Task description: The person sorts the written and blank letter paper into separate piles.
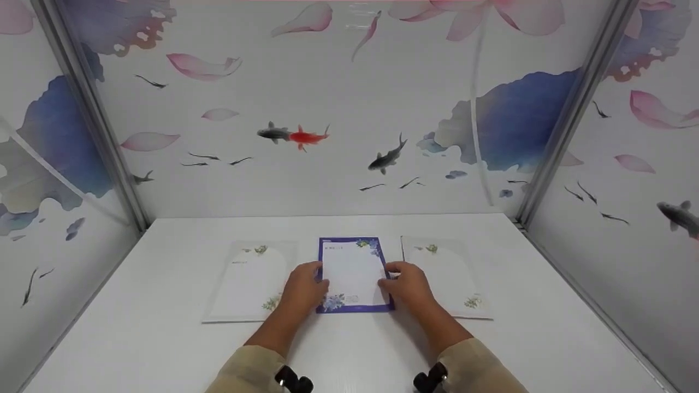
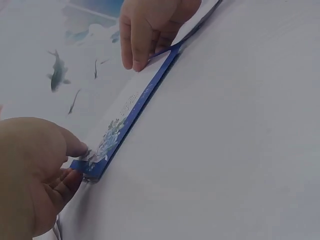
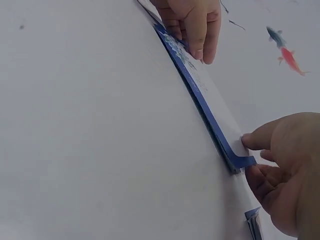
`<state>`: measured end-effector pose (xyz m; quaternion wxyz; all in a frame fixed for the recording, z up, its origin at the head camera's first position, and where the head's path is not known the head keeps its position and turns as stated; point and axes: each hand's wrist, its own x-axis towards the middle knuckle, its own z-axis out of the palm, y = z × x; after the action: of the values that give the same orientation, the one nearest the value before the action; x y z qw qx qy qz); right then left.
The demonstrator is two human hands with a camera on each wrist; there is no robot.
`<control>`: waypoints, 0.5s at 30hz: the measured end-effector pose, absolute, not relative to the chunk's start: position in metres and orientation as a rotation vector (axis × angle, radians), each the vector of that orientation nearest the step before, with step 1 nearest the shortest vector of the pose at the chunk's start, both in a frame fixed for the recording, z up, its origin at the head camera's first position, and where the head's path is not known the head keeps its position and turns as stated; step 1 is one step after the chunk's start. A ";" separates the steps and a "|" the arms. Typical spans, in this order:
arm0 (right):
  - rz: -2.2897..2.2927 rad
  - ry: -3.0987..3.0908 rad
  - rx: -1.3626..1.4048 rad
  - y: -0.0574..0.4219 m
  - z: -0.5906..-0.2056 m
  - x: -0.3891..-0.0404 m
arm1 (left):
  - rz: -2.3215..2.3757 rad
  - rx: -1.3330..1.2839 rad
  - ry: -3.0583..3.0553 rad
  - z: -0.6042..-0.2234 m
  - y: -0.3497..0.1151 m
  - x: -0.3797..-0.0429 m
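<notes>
A sheet of stationery paper with a blue border and printed flowers lies in the middle of the table, between both hands. My left hand pinches its left edge, thumb on top and fingers curled underneath. At the right edge, my right hand pinches it the same way. Beneath the sheet, the right wrist view shows a thin stack with a dark layered edge. In that view the held corner juts out past the stack.
Pale stacks with printed green sprigs lie on both sides, a left stack and a right stack. The white table is enclosed by a back panel and side panels painted with fish and petals.
</notes>
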<state>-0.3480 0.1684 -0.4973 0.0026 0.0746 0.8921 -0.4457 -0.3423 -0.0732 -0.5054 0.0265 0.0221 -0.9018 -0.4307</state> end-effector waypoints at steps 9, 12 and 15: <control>-1.465 2.714 0.354 0.173 -0.494 -0.347 | -1.498 0.168 -2.660 -0.508 -0.076 -0.344; -1.485 2.698 0.365 0.174 -0.495 -0.348 | -1.507 0.163 -2.642 -0.509 -0.077 -0.344; -1.495 2.691 0.370 0.175 -0.495 -0.350 | -1.523 0.162 -2.628 -0.509 -0.078 -0.344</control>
<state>-0.3495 0.1748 -0.4945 0.0205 0.1194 0.8677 -0.4820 -0.3437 -0.0779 -0.5093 0.0500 0.0532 -0.8629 -0.5000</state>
